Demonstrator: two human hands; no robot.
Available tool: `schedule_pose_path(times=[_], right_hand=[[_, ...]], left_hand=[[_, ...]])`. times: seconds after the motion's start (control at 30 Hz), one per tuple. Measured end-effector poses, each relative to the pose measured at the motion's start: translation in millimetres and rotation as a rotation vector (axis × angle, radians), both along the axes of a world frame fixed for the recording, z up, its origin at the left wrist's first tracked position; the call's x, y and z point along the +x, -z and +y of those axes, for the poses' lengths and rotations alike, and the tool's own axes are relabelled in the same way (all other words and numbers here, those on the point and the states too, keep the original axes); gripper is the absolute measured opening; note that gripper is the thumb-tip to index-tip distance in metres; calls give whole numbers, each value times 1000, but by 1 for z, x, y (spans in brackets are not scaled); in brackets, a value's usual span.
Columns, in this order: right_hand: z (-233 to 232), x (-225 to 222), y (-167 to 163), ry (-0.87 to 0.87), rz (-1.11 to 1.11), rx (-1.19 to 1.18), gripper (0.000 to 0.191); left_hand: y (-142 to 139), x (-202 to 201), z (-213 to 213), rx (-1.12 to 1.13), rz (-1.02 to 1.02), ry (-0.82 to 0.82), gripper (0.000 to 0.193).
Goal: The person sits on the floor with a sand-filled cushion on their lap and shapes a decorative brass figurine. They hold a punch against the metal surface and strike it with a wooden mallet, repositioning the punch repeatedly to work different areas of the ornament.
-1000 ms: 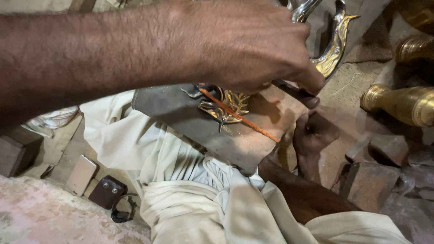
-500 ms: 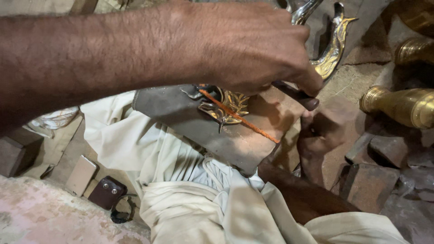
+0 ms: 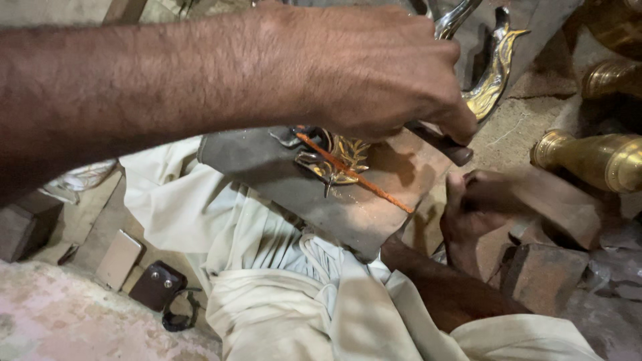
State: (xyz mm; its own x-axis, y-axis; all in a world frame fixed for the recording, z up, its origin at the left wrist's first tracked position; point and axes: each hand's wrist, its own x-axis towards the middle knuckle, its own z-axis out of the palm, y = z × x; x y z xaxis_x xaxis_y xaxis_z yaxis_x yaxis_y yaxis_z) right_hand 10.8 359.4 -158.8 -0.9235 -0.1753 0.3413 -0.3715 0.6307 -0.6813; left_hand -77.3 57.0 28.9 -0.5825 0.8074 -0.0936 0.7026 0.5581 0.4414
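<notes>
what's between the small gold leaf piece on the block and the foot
In the head view, a thin orange strip crosses the bare block between the gold leaf piece and the foot.

A single head-worn camera looks steeply down from the worker's own eye level, very close to the work. The left forearm crosses the top of the frame from the left, so near the lens that it fills almost the upper third, ending in the left hand (image 3: 384, 73) at upper centre. Below it, at mid-frame, lies a flat wooden block (image 3: 334, 194) resting on the lap, with pale cloth (image 3: 267, 267) spreading to the near edge. The bare foot (image 3: 468, 214) sits right of centre. At the far right edge brass pieces (image 3: 595, 157) are cut off; a patch of floor (image 3: 60, 327) shows at near left. No second view overlaps this one.
</notes>
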Motion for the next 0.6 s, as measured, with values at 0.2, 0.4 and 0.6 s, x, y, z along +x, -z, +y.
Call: schedule_pose_path(times=[0.2,0.4,0.6], right_hand=[[3,8,2,-17,-26,-193,30],[-2,6,-11,66,-149,107,24],[-15,-2,-16,-67,55,-158,21]], left_hand=[[1,0,1,-45,-16,-8,30],[0,0,-1,39,-5,-6,38],[1,-1,-2,12,-34,-15,30]])
